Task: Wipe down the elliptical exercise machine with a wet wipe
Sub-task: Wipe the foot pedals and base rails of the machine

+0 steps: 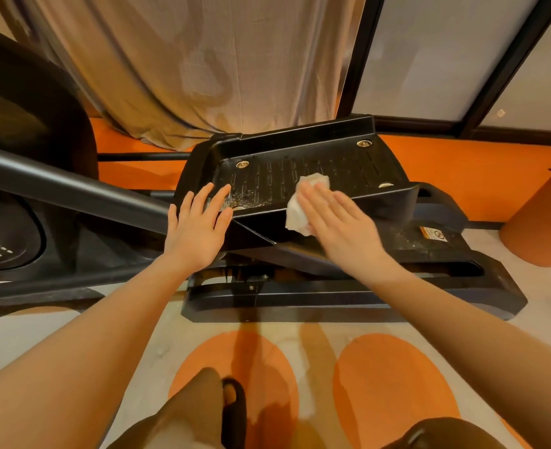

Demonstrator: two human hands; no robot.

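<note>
Black ridged plastic forms the elliptical's tilted foot pedal (300, 176), where we press a crumpled white wet wipe (300, 205) against the near rim under our right hand (339, 222), fingers straight and flat. Our left hand (196, 225) rests open-fingered on the pedal's left corner, holding nothing.

home workout corner, elliptical machine (300, 176) by curtain (203, 66), glass door (446, 53), orange-patterned floor (391, 384)

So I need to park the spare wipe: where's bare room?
Bare ribbed tread lies between the white wet wipe and the black plastic pedal's far raised lip. The near-left corner is crowded by the left hand and gritty dust.
</note>
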